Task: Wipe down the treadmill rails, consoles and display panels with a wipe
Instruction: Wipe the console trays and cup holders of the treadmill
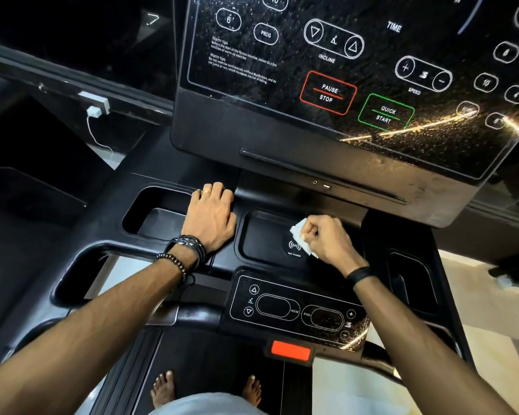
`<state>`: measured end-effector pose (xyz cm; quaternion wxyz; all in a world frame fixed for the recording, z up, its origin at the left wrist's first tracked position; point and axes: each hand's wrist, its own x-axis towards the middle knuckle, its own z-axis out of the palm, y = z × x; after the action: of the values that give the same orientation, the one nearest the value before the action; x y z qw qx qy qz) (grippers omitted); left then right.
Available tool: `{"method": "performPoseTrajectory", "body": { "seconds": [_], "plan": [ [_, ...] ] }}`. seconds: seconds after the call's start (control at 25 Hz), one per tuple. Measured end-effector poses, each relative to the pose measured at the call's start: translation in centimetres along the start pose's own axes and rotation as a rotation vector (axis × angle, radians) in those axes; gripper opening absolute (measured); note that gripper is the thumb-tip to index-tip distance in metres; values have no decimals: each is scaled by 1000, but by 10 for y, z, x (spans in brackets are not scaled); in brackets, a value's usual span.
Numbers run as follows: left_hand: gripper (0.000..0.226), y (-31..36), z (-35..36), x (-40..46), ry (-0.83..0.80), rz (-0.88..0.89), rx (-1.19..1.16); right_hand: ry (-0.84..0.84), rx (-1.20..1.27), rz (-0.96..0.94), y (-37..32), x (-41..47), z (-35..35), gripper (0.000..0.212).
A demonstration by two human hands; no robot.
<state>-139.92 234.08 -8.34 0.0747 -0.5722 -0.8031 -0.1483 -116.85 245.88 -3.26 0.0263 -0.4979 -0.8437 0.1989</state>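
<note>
So the right hand [327, 239] pinches the wipe [301, 239] down in the charging tray [261, 235], rubbing it clean, while the left hand [212, 217] at nine o'clock lies flat (for steadying, probably).

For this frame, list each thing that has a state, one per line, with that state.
Left hand: flat on the console, holding nothing.
Right hand: gripping the wipe.
Wipe: crumpled, pressed into the charging tray.
Display panel: unlit, speckled with droplets or dust.
Charger: plugged in, cable hanging.
Lower control panel: unlit.
</note>
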Motion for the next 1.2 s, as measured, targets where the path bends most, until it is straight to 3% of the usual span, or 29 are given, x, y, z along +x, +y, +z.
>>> {"method": "performPoseTrajectory", "body": {
  "seconds": [0.12,0.2,0.28,0.32,0.44,0.6,0.72,0.76,0.88,1.04,1.08,1.2],
  "plan": [
    [40,0,0,0,-3,0,-2,-286,104,-198,3,-17,13,29],
    [40,0,-1,0,-8,-1,-7,-211,79,-102,14,-5,4,27],
    [41,0,0,1,3,-3,-5,6,-12,4,18,-1,-3,18],
    [41,0,1,1,3,-3,-4,19,-26,-10,17,-4,-2,18],
    [41,-1,0,0,-4,-2,0,-188,-22,-160,12,-16,1,23],
    [41,1,-1,0,-12,-4,1,58,28,18,25,-4,-8,18],
    [41,0,1,-1,-13,-4,11,-180,-30,-120,21,-16,3,20],
    [41,-1,0,0,-22,-5,5,-184,-16,-101,25,-15,2,21],
    [41,1,-1,0,-16,-2,-4,77,22,45,41,-4,-5,22],
    [39,-1,0,0,-20,-6,10,-213,102,-132,47,-15,0,29],
    [38,-1,0,0,-24,-7,4,-190,110,-78,52,-10,-3,23],
    [39,-1,0,0,-10,-2,1,101,55,88,58,-5,-6,24]
  ]
}}
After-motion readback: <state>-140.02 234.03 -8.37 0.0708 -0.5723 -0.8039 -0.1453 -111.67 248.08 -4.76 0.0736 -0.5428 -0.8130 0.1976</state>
